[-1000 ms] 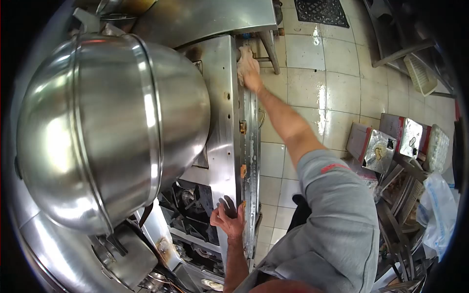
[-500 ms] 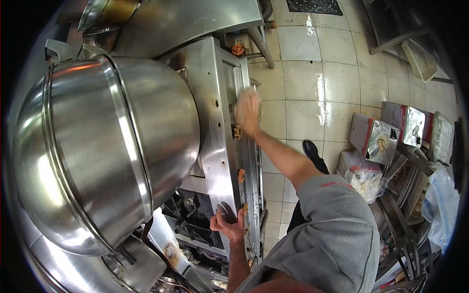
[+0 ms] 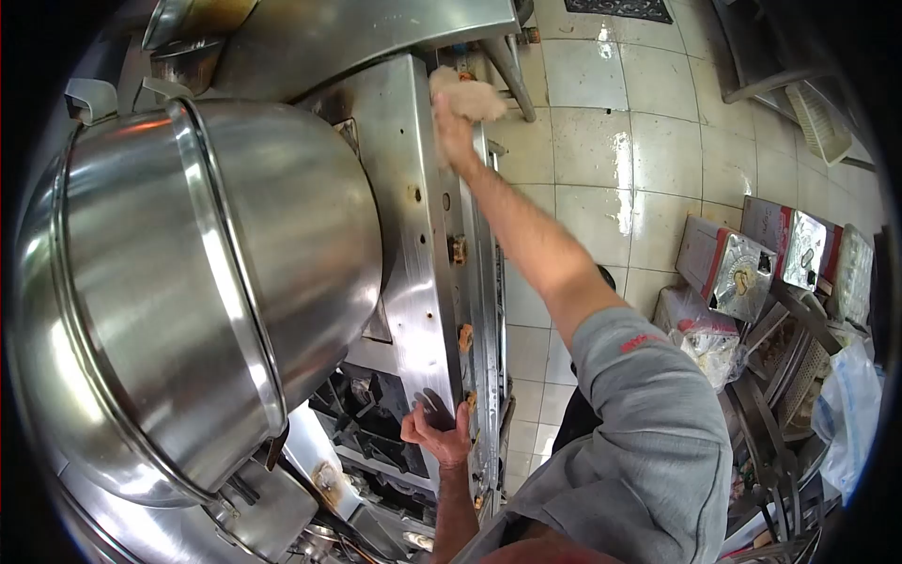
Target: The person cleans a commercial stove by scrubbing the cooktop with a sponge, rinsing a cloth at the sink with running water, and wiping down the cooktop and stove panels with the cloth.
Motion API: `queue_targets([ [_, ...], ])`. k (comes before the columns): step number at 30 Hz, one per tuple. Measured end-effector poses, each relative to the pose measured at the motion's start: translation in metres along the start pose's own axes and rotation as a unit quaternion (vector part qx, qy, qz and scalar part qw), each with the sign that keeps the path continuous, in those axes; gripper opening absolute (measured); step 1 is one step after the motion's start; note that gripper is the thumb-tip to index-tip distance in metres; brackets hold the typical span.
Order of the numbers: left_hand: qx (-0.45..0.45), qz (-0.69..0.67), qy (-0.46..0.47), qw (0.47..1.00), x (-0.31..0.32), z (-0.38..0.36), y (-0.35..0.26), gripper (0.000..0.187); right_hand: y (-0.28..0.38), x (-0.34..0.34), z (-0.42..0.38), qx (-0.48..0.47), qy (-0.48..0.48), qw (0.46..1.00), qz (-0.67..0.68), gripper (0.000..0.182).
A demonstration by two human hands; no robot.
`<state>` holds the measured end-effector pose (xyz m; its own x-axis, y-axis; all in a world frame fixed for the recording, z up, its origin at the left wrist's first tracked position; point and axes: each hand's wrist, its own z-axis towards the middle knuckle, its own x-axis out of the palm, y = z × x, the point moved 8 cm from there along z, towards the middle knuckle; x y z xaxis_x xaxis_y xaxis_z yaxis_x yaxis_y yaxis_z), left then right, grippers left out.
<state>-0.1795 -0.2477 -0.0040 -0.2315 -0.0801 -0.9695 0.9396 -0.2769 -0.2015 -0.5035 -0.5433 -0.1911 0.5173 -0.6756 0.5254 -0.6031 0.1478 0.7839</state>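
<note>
My right hand (image 3: 453, 132) is stretched out to the far end of the stove's steel front (image 3: 413, 207). It is closed on a pale cloth (image 3: 477, 99), blurred by motion, which hangs over the edge. My left hand (image 3: 442, 434) rests at the front edge beside the burners (image 3: 371, 414), thumb and fingers apart, holding nothing. Close to its thumb is an orange-brown knob (image 3: 472, 401). Further along the front are another knob (image 3: 465, 338) and a dirty valve (image 3: 458, 249).
A large steel pot (image 3: 310, 226) lies on its side on the stove. Beyond stands a steel table (image 3: 376, 23). At right on the tiled floor (image 3: 587, 150) are boxes (image 3: 742, 268), a plastic bag (image 3: 846, 404) and metal racks. A white basket (image 3: 817, 127) is at upper right.
My right hand has moved away from me along the stove front, to its far corner, and the cloth now shows more plainly. My left hand stays in place. The view has shifted slightly.
</note>
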Motion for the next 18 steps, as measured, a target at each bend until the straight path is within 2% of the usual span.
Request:
queue_targets([
  [2, -0.007, -0.004, -0.001, 1.000, 0.001, -0.002, 0.002, 0.074, -0.025, -0.020, 0.021, 0.138, 0.090, 0.982, -0.093, 0.056],
  [3, -0.008, -0.009, -0.005, 1.000, 0.002, -0.001, 0.003, 0.075, -0.043, -0.029, 0.018, 0.136, 0.089, 0.982, -0.091, 0.056],
  [4, -0.007, -0.007, -0.004, 1.000, -0.001, 0.001, 0.003, 0.075, -0.042, -0.039, 0.008, -0.116, 0.061, 0.963, -0.235, 0.047],
  [5, -0.007, -0.004, -0.002, 1.000, -0.001, 0.004, 0.000, 0.075, -0.032, -0.038, -0.021, -0.360, 0.029, 0.860, -0.360, 0.039],
  [6, -0.006, -0.003, 0.001, 1.000, -0.001, 0.005, -0.003, 0.076, -0.039, -0.047, -0.061, -0.325, 0.032, 0.848, -0.417, 0.042],
  [7, -0.002, -0.004, 0.001, 1.000, -0.002, 0.005, -0.003, 0.076, -0.046, -0.054, -0.106, -0.332, 0.069, 0.840, -0.424, 0.043],
  [8, -0.009, -0.021, 0.000, 1.000, 0.001, 0.005, 0.001, 0.075, -0.025, -0.059, -0.155, -0.339, 0.078, 0.848, -0.400, 0.039],
  [11, -0.006, -0.030, -0.006, 1.000, 0.000, 0.005, -0.003, 0.075, -0.095, -0.097, -0.242, -0.184, 0.304, 0.860, -0.366, 0.025],
  [12, -0.002, -0.023, -0.011, 1.000, -0.002, 0.006, -0.004, 0.075, -0.100, -0.098, -0.252, -0.104, 0.311, 0.895, -0.303, 0.023],
  [13, -0.002, -0.022, -0.010, 1.000, -0.004, 0.005, -0.004, 0.075, -0.098, -0.103, -0.253, -0.102, 0.311, 0.895, -0.302, 0.023],
  [15, 0.008, -0.010, -0.012, 1.000, -0.003, 0.006, -0.005, 0.074, -0.076, -0.099, -0.240, -0.159, 0.394, 0.870, -0.249, 0.015],
  [16, 0.009, -0.011, -0.010, 1.000, -0.002, 0.005, -0.002, 0.075, -0.039, -0.093, -0.219, -0.186, 0.365, 0.871, -0.272, 0.014],
  [18, 0.013, -0.008, -0.013, 1.000, -0.002, 0.006, -0.003, 0.074, -0.047, -0.118, -0.143, -0.019, 0.161, 0.943, -0.290, 0.018],
])
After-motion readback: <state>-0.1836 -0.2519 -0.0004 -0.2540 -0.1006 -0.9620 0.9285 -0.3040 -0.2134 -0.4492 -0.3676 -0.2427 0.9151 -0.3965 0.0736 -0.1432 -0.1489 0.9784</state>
